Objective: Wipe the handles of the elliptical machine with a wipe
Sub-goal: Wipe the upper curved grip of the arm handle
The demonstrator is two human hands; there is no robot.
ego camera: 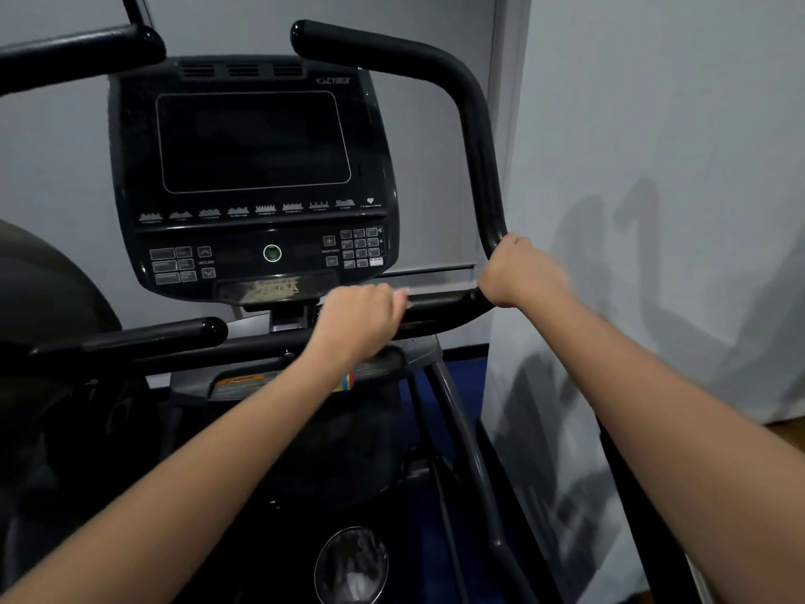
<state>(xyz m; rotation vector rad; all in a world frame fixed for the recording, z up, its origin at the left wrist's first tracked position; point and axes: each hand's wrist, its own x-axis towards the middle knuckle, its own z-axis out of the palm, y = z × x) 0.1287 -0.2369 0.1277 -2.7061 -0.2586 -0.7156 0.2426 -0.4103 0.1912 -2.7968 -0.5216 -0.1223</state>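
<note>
Facing us is the black elliptical machine (261,385) w/ its dark rounded console (252,176), screen off, one small green-ringed round button (272,253) lit at the bottom centre & keypads either side. Behind & to the right stands a pale grey wall (653,124), shadows of the arms falling on it. Blue floor (457,377) shows between the frame tubes low down.

Next in size, the long black curved right handle (475,124) runs from its rounded tip at the top, bends down the right side of the console, then turns inward at the bottom towards the machine's centre. A black left handle (78,50) crosses the top-left corner, & a shorter black horizontal grip bar (174,331) sits below the console on the left.

Our right hand (518,272) is clamped on the right handle at its lower bend, fingers wrapped round the tube. Our left hand (361,320) is closed over the inward-running lower stretch of that same handle, just below the console's right edge, knuckles up. It's blurred, so finger detail is soft.

Smallest: the white wipe (403,296) — only a pale sliver peeks out at the left hand's fingertips, pressed btwn hand & handle. A clear round bottle top (350,564) sits in a holder at the bottom of the view.
</note>
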